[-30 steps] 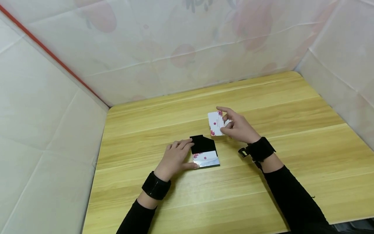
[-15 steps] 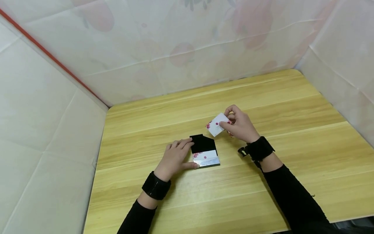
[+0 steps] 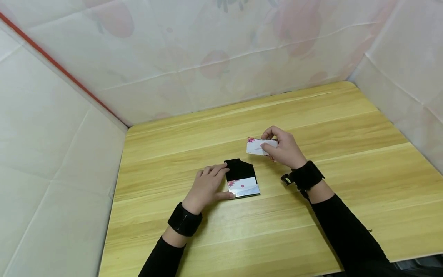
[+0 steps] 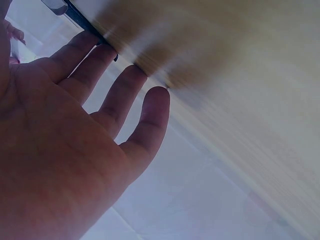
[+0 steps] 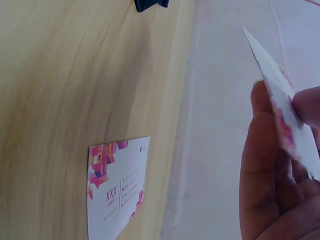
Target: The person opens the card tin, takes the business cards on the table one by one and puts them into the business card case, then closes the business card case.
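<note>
My right hand (image 3: 285, 149) pinches a white business card (image 3: 254, 147) with pink flower corners between thumb and fingers, held above the table. Below it, a second business card (image 5: 120, 195) with a colourful block pattern and small print lies flat in the right wrist view; my hand mostly covers it in the head view. A black card case (image 3: 239, 170) lies opened on the table, a flowered card (image 3: 250, 182) tucked into its silvery near half. At the case's left side rests my left hand (image 3: 207, 187), thumb on the near corner, fingertips by the far half's edge.
The wood-grain table (image 3: 166, 154) is enclosed by pale cloth walls (image 3: 194, 57) at the back and sides. A red strip (image 3: 62, 63) runs along the left wall. Both wrists wear black straps (image 3: 308, 177).
My right hand has closed its fingers on the flowered card and turned it from upright to lying sideways. The left hand and the case stay where they were.
</note>
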Demonstrator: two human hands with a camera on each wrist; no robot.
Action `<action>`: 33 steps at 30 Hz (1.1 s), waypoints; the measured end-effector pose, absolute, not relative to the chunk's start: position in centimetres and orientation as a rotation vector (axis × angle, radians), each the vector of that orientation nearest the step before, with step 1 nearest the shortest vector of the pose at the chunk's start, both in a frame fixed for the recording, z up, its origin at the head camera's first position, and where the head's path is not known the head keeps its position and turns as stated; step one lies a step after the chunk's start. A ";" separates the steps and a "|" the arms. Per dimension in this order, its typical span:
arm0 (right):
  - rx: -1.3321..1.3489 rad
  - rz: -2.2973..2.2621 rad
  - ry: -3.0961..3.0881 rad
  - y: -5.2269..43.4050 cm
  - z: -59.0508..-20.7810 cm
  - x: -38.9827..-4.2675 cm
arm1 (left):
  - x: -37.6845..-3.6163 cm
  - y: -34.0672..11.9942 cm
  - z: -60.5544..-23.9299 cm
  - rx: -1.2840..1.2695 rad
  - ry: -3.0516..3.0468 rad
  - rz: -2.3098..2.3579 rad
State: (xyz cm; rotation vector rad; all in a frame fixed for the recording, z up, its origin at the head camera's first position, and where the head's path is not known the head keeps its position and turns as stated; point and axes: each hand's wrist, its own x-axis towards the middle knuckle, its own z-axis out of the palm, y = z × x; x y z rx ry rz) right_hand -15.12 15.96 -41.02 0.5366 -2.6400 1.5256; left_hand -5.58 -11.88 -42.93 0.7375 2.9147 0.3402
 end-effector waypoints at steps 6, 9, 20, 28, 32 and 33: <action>0.627 1.595 -2.647 15.4 -40.8 -14.7 | -5.5 -11.9 -42.9 0.740 2.915 0.333; 0.728 1.608 -2.654 14.9 -40.8 -14.4 | -5.5 -11.9 -42.9 0.736 2.913 0.339; 1.176 1.429 -2.760 12.6 -41.5 -13.0 | -5.4 -11.9 -42.7 0.729 2.907 0.349; 1.199 1.249 -2.915 11.5 -41.8 -12.1 | -5.4 -11.8 -42.7 0.732 2.915 0.333; 1.219 1.183 -2.934 11.2 -41.5 -11.9 | -5.5 -11.9 -42.6 0.735 2.918 0.339; 1.225 1.166 -2.930 11.1 -41.5 -11.8 | -5.5 -11.9 -42.6 0.737 2.917 0.344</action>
